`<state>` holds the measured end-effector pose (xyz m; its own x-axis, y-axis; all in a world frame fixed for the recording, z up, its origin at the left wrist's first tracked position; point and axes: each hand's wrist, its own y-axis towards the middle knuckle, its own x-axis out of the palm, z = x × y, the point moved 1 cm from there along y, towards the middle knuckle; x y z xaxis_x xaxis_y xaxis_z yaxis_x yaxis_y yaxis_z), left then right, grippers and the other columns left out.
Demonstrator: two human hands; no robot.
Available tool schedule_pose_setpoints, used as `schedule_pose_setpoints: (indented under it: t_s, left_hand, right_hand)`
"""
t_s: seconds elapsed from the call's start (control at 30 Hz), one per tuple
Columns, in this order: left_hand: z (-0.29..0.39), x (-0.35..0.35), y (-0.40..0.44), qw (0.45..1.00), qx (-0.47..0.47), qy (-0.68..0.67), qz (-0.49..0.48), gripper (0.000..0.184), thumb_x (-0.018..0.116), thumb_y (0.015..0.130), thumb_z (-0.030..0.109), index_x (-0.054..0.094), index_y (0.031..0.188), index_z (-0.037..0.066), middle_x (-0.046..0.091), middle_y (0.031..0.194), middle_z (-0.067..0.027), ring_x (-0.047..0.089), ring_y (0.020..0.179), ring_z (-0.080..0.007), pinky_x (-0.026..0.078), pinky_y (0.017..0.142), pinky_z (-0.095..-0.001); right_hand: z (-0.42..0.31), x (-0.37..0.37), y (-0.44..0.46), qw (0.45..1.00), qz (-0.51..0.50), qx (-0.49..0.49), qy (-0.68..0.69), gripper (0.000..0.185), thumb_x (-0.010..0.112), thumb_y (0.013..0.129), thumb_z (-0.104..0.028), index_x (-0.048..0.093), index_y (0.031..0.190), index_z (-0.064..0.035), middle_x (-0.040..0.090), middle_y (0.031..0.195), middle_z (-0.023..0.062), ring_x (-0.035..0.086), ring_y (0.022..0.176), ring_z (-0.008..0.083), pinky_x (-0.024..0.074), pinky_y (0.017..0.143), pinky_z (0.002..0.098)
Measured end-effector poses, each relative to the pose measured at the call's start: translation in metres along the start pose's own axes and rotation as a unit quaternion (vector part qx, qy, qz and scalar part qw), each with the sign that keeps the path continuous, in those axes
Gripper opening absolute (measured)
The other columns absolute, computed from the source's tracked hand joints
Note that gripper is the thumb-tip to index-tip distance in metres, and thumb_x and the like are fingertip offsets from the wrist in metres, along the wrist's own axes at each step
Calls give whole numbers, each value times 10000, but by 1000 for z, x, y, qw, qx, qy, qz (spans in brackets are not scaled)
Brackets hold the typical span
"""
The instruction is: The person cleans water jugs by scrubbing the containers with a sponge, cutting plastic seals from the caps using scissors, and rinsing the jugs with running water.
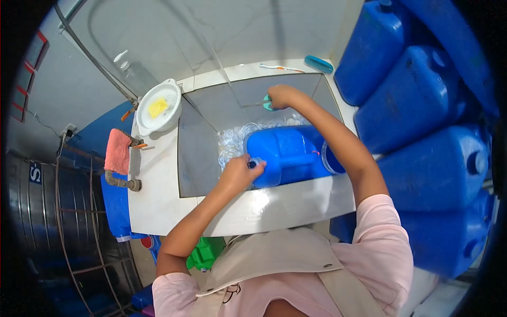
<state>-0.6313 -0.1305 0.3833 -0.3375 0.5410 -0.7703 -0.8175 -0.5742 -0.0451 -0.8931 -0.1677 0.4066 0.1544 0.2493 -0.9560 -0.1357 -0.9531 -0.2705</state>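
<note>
A blue plastic jug point(288, 150) lies on its side in the tiled sink point(198, 164). My left hand point(238, 173) is closed at the jug's small spout, its thumb against the neck. Above the back of the sink, my right hand point(284, 97) is closed on a teal-handled tool point(268, 103) with a thin shaft pointing left; its exact kind is unclear. Behind and left of the jug, many clear, ring-like plastic pieces point(231, 141) cover the sink bottom. My right forearm crosses over the jug's right end, partly hiding its round opening.
Large blue containers point(417, 100) are stacked along the right. A white basin point(153, 127) with a yellow sponge point(158, 108) stands left, near a pump bottle point(127, 68). A toothbrush point(282, 68) and teal brush point(318, 64) lie on the back ledge. A pink cloth point(117, 151) covers a pipe.
</note>
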Motion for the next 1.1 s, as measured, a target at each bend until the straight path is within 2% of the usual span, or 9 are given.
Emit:
schedule_pose_setpoints:
  t_s: [0.03,0.1,0.17,0.3,0.47,0.5,0.6,0.7,1.1]
  left_hand:
    - [1,-5,4,1000,6,-1,-7,387,682,772,350,580,795,-23,588,593,-135,583,527,-309,462,513,-363]
    - [-2,-13,6,945,-216,-217,-116,409,691,780,367,568,835,-19,604,638,-95,581,522,-184,432,470,-334]
    - [-16,-9,5,953,-135,-264,-56,372,677,809,333,543,906,0,587,683,-35,559,583,-99,420,502,-284]
    - [-23,-25,2,920,-117,-374,-21,240,643,841,216,511,944,44,536,760,11,510,712,-91,424,675,-212]
    - [-52,-30,6,793,-111,-599,-11,355,672,794,145,485,1079,46,582,847,-13,516,804,-92,417,728,-262]
    - [-56,-32,5,794,-107,-599,-11,355,672,794,145,485,1079,46,582,847,-13,516,804,-92,417,728,-262]
    - [-55,-40,-1,792,-118,-598,37,332,668,782,79,488,1060,58,588,873,-10,521,804,-88,419,740,-247]
    - [-40,-43,-9,750,-76,-651,88,301,655,782,44,498,1038,46,589,872,-7,524,790,-84,417,754,-231]
    - [-19,-34,-15,737,-28,-663,125,240,628,790,12,493,989,31,594,872,-29,553,784,-93,432,746,-225]
  right_hand:
    - [-1,-3,-16,999,25,26,34,208,637,680,-174,677,789,-2,660,846,191,639,798,344,499,686,445]
    - [-2,3,-50,988,136,25,70,231,657,699,-216,654,761,6,655,790,178,636,725,317,493,637,428]
    - [-14,2,-86,963,249,19,104,278,677,717,-259,630,733,14,650,735,165,634,652,290,488,587,410]
    - [-74,12,-150,813,41,51,579,447,646,799,-483,576,717,-49,555,578,15,420,422,60,300,376,212]
    - [-137,51,-177,654,-56,9,754,506,534,844,-555,554,702,-70,540,580,37,359,386,33,238,337,176]
    - [-147,56,-179,655,-53,7,754,506,534,844,-555,554,702,-70,540,580,37,359,386,33,238,337,176]
    - [-166,79,-172,483,-106,-9,869,493,529,853,-538,533,775,-52,548,617,59,379,374,36,243,312,158]
    - [-186,74,-168,417,-94,9,904,520,453,894,-526,550,769,-31,554,616,70,367,354,44,286,322,157]
    - [-221,71,-176,377,15,18,926,480,512,861,-546,517,794,-71,522,623,37,317,362,17,227,338,158]
